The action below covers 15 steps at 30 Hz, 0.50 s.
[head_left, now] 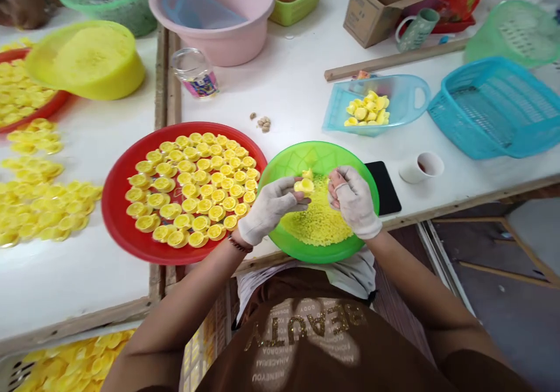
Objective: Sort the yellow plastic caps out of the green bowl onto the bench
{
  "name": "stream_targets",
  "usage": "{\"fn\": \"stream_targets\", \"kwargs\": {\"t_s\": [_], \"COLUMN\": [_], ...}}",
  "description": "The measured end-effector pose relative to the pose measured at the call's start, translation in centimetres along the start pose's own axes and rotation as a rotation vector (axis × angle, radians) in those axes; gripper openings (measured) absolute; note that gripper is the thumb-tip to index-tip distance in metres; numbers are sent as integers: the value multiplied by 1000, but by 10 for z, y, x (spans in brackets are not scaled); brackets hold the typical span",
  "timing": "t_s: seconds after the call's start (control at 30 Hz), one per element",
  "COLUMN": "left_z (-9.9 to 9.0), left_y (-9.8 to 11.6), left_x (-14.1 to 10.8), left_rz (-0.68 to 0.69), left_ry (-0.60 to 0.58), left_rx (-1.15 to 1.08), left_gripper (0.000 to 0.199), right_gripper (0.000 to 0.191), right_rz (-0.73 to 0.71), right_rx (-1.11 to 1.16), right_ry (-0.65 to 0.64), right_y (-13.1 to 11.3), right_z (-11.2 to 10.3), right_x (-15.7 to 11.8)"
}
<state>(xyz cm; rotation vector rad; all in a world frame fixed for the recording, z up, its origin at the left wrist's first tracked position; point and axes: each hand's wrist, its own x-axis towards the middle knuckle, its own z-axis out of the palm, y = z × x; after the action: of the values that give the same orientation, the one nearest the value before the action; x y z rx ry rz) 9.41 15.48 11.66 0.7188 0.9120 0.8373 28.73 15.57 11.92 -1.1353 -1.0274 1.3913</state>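
Item one: small yellow cup (305,186), held over the green bowl (315,255) at the bench's (297,103) front edge. The left hand (269,208) has it at the fingertips, thumb and fingers closed on its side, hollow visible. The right hand (356,205) sits opposite, thumb and fingers drawn together; whether anything is pinched there, I cannot tell from where I stand.

Handling: very light by the look of it, thin-walled, probably moulded plastic, springy rather than brittle. Best taken by the outer wall, just under the rim, thumb against fingertips; a hard squeeze might bend the lip. Smooth sides may slip against glove cloth (the fingertips look bare, which should help).

Contents of bowl: loose yellow grains, likely to roll and scatter if the rim is knocked.

Adjacent stock: red tray (114,228), left of the bowl, rows of filled yellow cups (216,213), best lifted singly and level. Dark phone (385,188), beside the bowl's right rim. White mug (422,167), farther right, near the front edge, dark drink inside.
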Motion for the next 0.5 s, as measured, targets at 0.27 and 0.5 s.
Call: {"fn": "stream_targets", "kwargs": {"t_s": [0.27, 0.5], "left_z": [10, 11], "left_y": [-15, -18], "left_x": [5, 7], "left_rz": [-85, -157], "left_ry": [-203, -201], "left_rx": [59, -26], "left_gripper": [51, 51], "right_gripper": [32, 34], "right_rz": [-190, -166], "right_rx": [264, 290], "right_ry": [56, 73], "right_y": [-21, -20], "right_z": [29, 27], "right_x": [12, 10]}}
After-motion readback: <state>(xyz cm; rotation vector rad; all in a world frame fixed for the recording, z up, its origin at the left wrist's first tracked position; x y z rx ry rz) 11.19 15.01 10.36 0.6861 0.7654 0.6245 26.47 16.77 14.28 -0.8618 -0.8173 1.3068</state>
